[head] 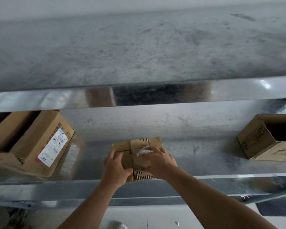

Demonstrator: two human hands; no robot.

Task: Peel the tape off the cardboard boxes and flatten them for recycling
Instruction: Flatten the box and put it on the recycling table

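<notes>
Head view. Found the small box [137,156] between both hands, resting on the metal table [196,156] close to its near edge. Noted the left hand [115,165] grasping the left side of it, fingers curled over the top, thumb against the near face. Noted the right hand [158,160] clasped over the right half, thumb low on the near face, fingertips reaching a crumpled white strip of tape [143,151] on top. Cannot tell whether that strip is pinched or merely touched. Recorded also a large box [31,146] with a white label [54,146] well to the left of the left hand, and an open box [261,141] well to the right of the right hand; neither flattened.

Judged as the start of the peel on the small box. Recommend the following:
- Keep the left hand bearing down, to stop the box lifting with the pull.
- Pinch the loose, wrinkled end firmly before pulling.
- Draw the strip back low along its own line, steadily, to avoid snapping it or tearing the paper face.
- Slide the box away from the near edge first; risks slipping off under a tug.
- Check the underside for a second strip before pressing flat.
</notes>
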